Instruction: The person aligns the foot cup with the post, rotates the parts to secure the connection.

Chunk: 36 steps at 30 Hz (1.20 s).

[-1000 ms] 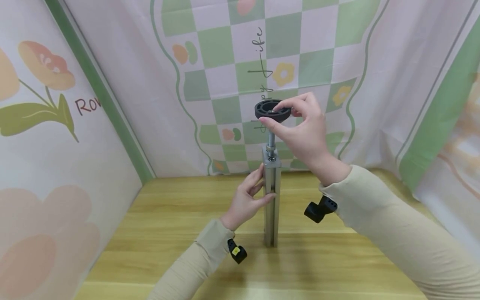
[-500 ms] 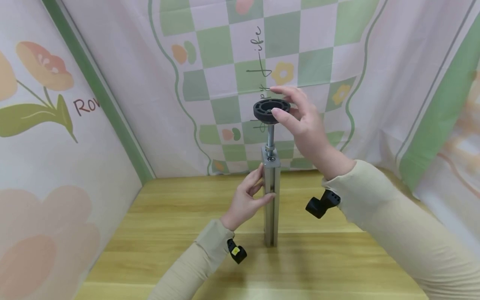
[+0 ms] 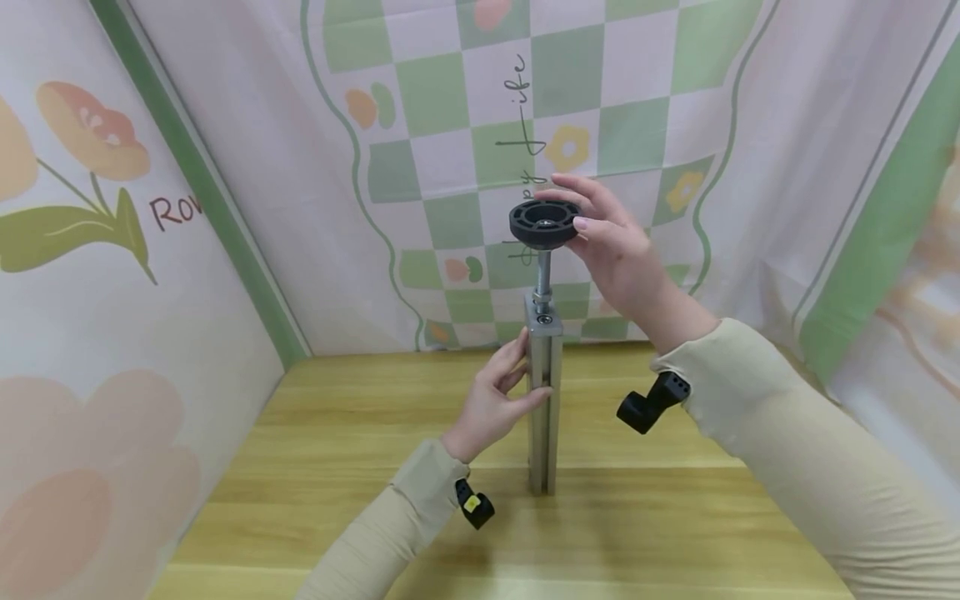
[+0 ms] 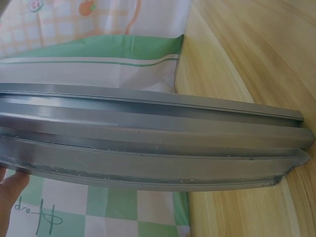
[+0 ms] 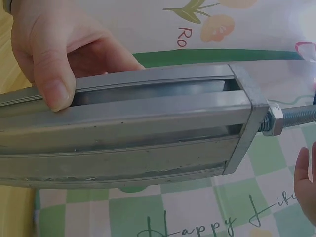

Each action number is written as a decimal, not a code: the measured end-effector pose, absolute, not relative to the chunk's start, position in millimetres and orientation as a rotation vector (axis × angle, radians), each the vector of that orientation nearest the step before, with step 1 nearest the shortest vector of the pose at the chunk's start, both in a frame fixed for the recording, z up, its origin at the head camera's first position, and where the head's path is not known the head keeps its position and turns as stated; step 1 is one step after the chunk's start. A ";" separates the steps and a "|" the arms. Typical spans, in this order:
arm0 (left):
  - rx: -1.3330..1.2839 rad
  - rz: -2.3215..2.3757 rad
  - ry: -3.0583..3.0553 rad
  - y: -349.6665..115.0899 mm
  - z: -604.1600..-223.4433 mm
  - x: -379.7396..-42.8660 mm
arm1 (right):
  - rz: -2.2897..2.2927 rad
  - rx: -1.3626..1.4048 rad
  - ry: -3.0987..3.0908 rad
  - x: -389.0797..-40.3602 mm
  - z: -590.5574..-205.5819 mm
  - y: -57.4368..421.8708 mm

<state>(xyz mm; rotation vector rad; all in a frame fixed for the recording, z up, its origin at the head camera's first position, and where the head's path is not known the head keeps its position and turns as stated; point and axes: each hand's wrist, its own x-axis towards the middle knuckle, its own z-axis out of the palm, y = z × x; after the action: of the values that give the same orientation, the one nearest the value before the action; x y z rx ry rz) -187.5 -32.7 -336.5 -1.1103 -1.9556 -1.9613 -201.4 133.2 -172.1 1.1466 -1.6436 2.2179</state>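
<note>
In the head view an aluminium profile (image 3: 543, 400) stands upright on the wooden table. My left hand (image 3: 491, 408) grips its upper half, thumb in front and fingers on the far side. A metal end plate caps the profile, and a threaded rod (image 3: 543, 271) with a hex nut (image 5: 274, 120) rises from it. On top sits a round black levelling foot (image 3: 531, 235). My right hand (image 3: 618, 250) is at the foot's right side, thumb by the rim and fingers stretched out behind it. The left wrist view shows the slotted profile (image 4: 148, 128) down to its lower end.
The wooden table (image 3: 337, 500) runs back to a printed curtain (image 3: 450, 167) with green and white checks. More patterned cloth (image 3: 112, 333) hangs at the left and right. Small black camera mounts (image 3: 643, 408) sit on both wrists.
My right thumb has slid from the front of the foot round to its right side, and the fingers have spread out. My left hand and the profile have stayed in place.
</note>
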 end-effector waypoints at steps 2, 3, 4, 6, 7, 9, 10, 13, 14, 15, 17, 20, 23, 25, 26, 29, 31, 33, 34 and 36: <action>-1.110 -1.961 -1.954 -32.8 -336.9 -187.4 | 2.206 1.164 -1.648 -201.7 -173.1 133.4; -1.110 -1.962 -1.954 -32.8 -337.2 -187.5 | 2.193 1.168 -1.662 -201.7 -173.5 133.4; -1.109 -1.962 -1.955 -32.8 -337.4 -187.5 | 2.178 1.172 -1.679 -200.8 -173.6 133.4; -1.105 -1.962 -1.958 -33.1 -337.2 -187.1 | 2.149 1.166 -1.715 -199.2 -173.2 132.6; -1.105 -1.962 -1.957 -33.2 -337.2 -186.9 | 2.139 1.158 -1.730 -198.0 -172.9 132.3; -1.106 -1.959 -1.958 -33.3 -337.2 -186.8 | 2.123 1.140 -1.748 -195.9 -172.5 131.8; -1.107 -1.957 -1.957 -33.4 -337.1 -186.6 | 2.120 1.131 -1.748 -194.8 -172.4 131.5; -1.111 -1.953 -1.954 -33.4 -337.2 -186.9 | 2.109 1.110 -1.752 -192.9 -172.5 131.6; -1.111 -1.952 -1.954 -33.3 -337.4 -187.1 | 2.100 1.100 -1.759 -192.3 -172.5 131.6; -1.111 -1.954 -1.953 -33.3 -337.4 -187.2 | 2.084 1.083 -1.771 -191.6 -172.4 131.6; -1.109 -1.955 -1.953 -33.3 -337.4 -187.4 | 2.030 1.027 -1.815 -190.0 -172.5 131.9; -1.108 -1.959 -1.955 -33.1 -336.9 -187.4 | 1.933 0.930 -1.863 -187.9 -172.7 132.0; -1.111 -1.954 -1.954 -32.8 -335.9 -187.3 | 1.810 0.838 -1.892 -186.8 -173.6 131.8; -1.115 -1.949 -1.954 -32.5 -335.5 -187.2 | 1.745 0.797 -1.891 -186.7 -174.1 131.5; -1.116 -1.945 -1.954 -32.4 -335.3 -187.3 | 1.710 0.777 -1.896 -186.4 -174.3 131.4; -1.118 -1.941 -1.955 -32.3 -335.0 -187.2 | 1.666 0.742 -1.899 -185.8 -174.2 131.3; -1.118 -1.943 -1.956 -32.3 -334.9 -186.9 | 1.648 0.717 -1.918 -184.7 -174.0 131.5; -1.121 -1.945 -1.954 -32.3 -334.9 -186.8 | 1.627 0.697 -1.929 -183.9 -173.9 131.4; -1.123 -1.947 -1.953 -32.3 -335.1 -186.8 | 1.612 0.688 -1.935 -183.6 -173.9 131.2; -1.123 -1.956 -1.947 -32.4 -335.8 -186.8 | 1.585 0.678 -1.933 -183.4 -174.2 130.5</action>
<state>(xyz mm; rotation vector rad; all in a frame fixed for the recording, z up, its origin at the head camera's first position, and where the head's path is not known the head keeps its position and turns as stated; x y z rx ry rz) -186.8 -32.4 -335.8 -1.1226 -1.9471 -1.9561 -183.4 130.5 -174.2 0.6783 -1.9333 1.5853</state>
